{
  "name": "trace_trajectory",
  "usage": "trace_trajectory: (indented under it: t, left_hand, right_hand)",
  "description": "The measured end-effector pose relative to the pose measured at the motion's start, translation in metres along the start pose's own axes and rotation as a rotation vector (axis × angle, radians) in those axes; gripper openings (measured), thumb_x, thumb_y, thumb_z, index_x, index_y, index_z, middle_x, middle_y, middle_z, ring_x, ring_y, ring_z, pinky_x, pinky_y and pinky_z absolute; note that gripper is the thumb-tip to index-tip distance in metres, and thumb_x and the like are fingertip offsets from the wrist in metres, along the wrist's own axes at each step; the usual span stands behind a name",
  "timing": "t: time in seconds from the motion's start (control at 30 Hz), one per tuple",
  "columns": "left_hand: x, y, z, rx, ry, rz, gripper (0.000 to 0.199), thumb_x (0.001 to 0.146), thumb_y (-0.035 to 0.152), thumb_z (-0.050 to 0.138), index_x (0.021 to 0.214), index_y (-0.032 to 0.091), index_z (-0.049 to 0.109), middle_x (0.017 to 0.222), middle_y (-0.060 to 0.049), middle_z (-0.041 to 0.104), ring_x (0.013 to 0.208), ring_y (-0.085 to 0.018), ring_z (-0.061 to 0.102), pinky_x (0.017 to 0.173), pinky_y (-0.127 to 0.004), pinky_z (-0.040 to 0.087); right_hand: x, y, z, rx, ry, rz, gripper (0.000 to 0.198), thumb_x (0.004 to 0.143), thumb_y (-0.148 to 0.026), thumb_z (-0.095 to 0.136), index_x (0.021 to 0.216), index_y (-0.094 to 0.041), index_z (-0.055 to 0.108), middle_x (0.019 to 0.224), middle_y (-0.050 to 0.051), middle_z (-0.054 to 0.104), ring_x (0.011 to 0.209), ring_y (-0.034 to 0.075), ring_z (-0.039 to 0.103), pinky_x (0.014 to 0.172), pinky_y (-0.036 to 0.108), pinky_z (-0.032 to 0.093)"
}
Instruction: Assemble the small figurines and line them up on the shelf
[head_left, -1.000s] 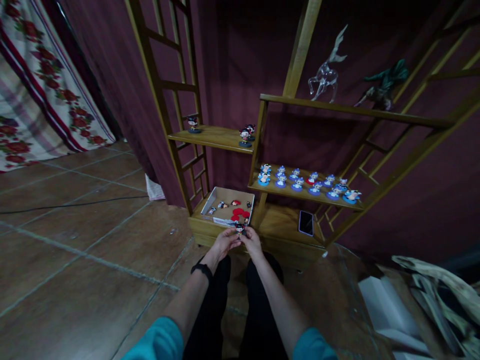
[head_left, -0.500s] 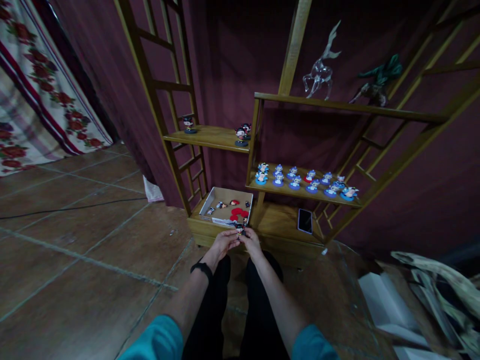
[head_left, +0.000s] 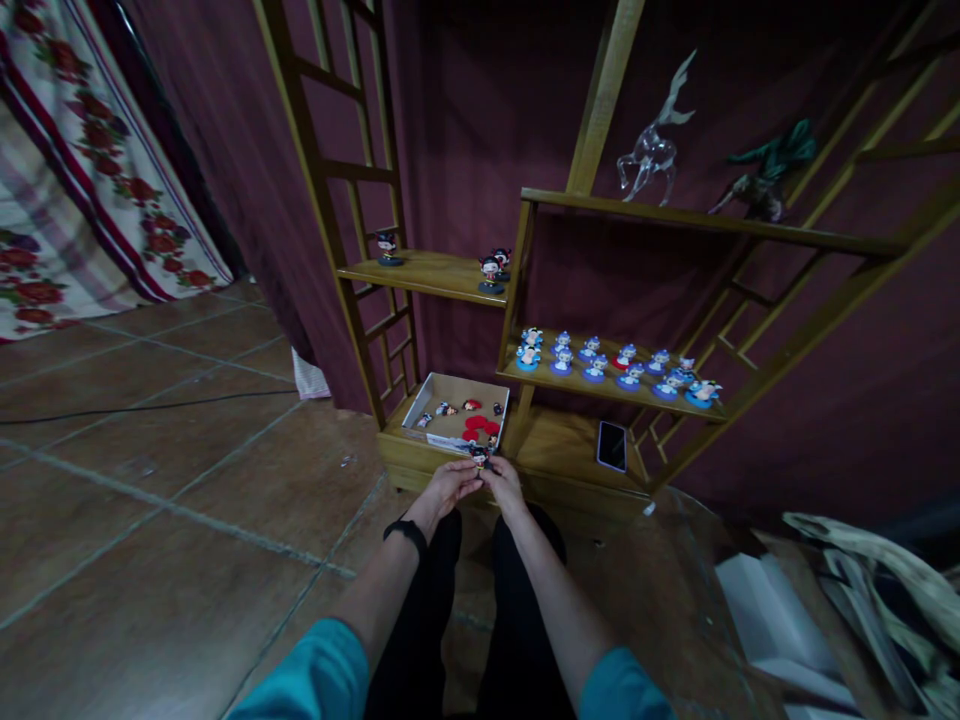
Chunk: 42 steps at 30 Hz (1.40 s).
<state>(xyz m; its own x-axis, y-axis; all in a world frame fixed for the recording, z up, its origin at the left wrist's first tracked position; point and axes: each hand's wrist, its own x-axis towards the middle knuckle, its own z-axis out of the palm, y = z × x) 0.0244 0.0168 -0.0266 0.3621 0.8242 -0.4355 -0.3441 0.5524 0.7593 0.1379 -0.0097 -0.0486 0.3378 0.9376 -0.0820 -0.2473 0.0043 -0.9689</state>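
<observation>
Left hand: the left hand [head_left: 450, 482] is curling its fingers inward and gripping the small figurine [head_left: 480, 457] from the left; the lower fingertips are overlapping and hard to tell apart.
Right hand: the right hand [head_left: 504, 483] is closing on the same piece from the right; exactly where each fingertip is pressing is too small to make out.
Small figurine: it is standing head up between both sets of fingertips, showing a dark top with red; the fingers are partly covering its lower end.
Box: the shallow box [head_left: 454, 388] is resting just beyond the fingers, the held piece overlapping its near edge.
Box contents: red discs [head_left: 480, 425] are lying just past the fingertips, overlapping one another; loose figures [head_left: 447, 409] are lying farther off, their details blurring.
Upper left: dark-haired figurines [head_left: 491, 272] are standing on the shelf [head_left: 431, 272] well above the fingers, one partly hiding another.
Right of the fingers: a phone [head_left: 612, 446] is lying flat; above it, blue and purple figurines [head_left: 595, 369] are standing in two rows, the front ones partly blocking those behind.
High right: a clear deer [head_left: 651, 158] and a dark green statue [head_left: 769, 170] are standing far above the fingers, the statue's shape blending into shadow.
Sleeves: the teal sleeves [head_left: 319, 670] are running out of view behind the fingers.
</observation>
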Motion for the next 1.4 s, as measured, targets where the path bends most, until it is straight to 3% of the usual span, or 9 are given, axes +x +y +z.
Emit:
trace_trajectory:
  t: [0.27,0.53,1.03,1.4]
  left_hand:
    - [0.003,-0.002,-0.005,0.008,-0.036,0.011,0.023,0.070,0.003,0.059,0.091,0.013,0.056,0.069,-0.004,0.065,0.061,-0.013,0.065,0.058,-0.020,0.052]
    - [0.010,-0.007,-0.008,0.021,-0.040,0.040,0.017,0.067,0.003,0.062,0.081,0.012,0.057,0.067,-0.004,0.065,0.059,-0.012,0.064,0.058,-0.021,0.052]
    - [0.009,-0.012,-0.005,0.033,-0.023,0.098,0.013,0.063,0.001,0.063,0.073,0.009,0.062,0.068,-0.006,0.065,0.059,-0.012,0.062,0.059,-0.023,0.053]
    - [0.013,-0.015,-0.005,-0.017,0.018,0.081,0.013,0.063,0.002,0.065,0.073,0.009,0.061,0.067,-0.006,0.065,0.056,-0.011,0.061,0.058,-0.022,0.053]
  right_hand:
    - [-0.003,-0.003,-0.004,0.037,-0.003,0.043,0.026,0.060,-0.028,0.056,0.084,-0.021,0.061,0.075,-0.002,0.062,0.056,0.011,0.054,0.054,0.025,0.046]
    - [0.000,-0.002,-0.004,0.047,-0.051,0.032,0.027,0.058,-0.032,0.062,0.083,-0.022,0.058,0.071,-0.003,0.062,0.050,0.009,0.053,0.051,0.023,0.045]
    - [0.005,0.005,-0.005,-0.035,-0.056,0.052,0.032,0.051,-0.039,0.069,0.074,-0.017,0.063,0.071,0.001,0.066,0.061,0.015,0.059,0.057,0.027,0.048]
    - [0.000,0.002,-0.004,-0.056,-0.050,0.088,0.031,0.052,-0.042,0.068,0.069,-0.018,0.059,0.059,-0.002,0.060,0.050,0.013,0.056,0.051,0.027,0.048]
